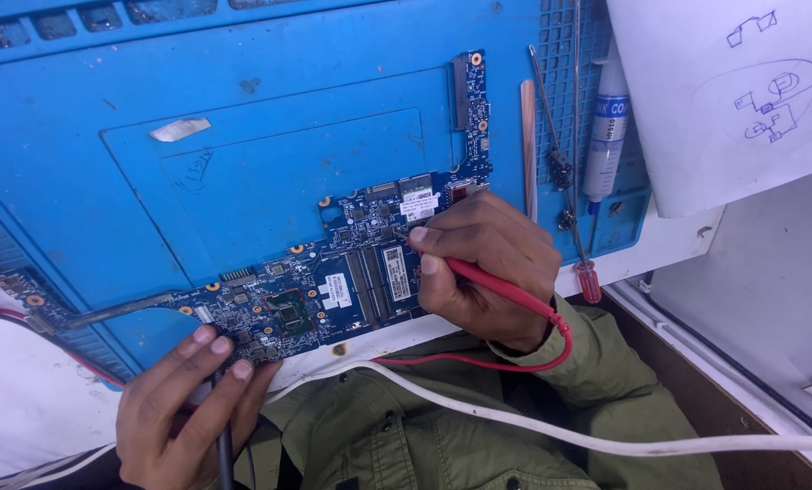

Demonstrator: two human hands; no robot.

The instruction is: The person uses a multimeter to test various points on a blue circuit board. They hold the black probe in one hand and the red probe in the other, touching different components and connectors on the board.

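Left hand [184,408] pinches a black probe [224,445] at the circuit board [333,281] edge.
Right hand [483,263] grips a red probe [497,286] on the board.

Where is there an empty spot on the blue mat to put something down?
The blue mat is bare above the circuit board, around the strip of tape. The right edge is crowded with tweezers, a syringe tube and a screwdriver. Left hand and right hand fill the front.
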